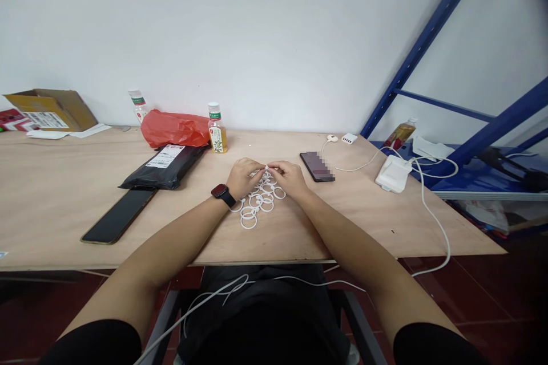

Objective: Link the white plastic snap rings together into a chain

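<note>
Fingers (277,165) of left hand (245,178) and right hand (293,178) pinch small white piece (267,167) from both sides, likely steadying it; thin white rings (258,202) cluster just below on pale wooden tabletop (278,242).

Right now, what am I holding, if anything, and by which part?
Left hand and right hand seem to pinch a small white piece by the white rings; which part can't be told.
</note>
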`<state>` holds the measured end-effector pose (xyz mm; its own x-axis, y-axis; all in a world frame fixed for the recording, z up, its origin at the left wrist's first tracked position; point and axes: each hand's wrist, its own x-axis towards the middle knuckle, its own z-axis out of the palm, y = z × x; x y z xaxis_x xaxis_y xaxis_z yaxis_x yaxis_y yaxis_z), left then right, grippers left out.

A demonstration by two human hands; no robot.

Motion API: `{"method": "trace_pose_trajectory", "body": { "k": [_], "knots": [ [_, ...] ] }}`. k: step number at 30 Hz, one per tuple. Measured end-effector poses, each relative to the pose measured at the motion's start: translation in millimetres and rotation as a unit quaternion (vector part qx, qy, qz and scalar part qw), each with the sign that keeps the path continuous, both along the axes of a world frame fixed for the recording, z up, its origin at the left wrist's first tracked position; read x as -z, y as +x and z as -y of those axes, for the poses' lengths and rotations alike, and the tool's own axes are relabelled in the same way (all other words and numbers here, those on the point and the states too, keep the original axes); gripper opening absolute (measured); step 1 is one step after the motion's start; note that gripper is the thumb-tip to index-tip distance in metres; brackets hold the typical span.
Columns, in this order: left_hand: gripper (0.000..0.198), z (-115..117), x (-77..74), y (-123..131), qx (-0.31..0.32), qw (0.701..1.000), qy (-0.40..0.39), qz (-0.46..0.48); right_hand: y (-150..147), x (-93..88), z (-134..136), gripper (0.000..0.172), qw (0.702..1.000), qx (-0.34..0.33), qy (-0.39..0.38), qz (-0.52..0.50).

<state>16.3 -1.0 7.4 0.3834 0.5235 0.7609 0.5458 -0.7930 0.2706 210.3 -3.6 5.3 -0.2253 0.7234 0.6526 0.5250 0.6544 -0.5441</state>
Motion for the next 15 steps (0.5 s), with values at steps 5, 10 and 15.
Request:
{"method": "trace_pose_trajectory", "body": {
  "k": [5,10,15],
  "knots": [
    [0.022,0.6,-0.6,0.4,0.011,1.0,0.011,0.008,0.2,-2.8,2.8,0.016,1.0,0.002,-0.023,-0.003],
    [0.022,2.7,-2.4,0.9,0.014,1.0,0.008,0.002,-0.5,-5.8,5.7,0.015,1.0,-0.01,-0.028,-0.004],
    [0.023,4.3,-5.2,1.1,0.023,1.0,0.005,-0.004,-0.5,-6.7,6.6,0.012,1.0,-0.015,-0.026,-0.002]
  ]
}}
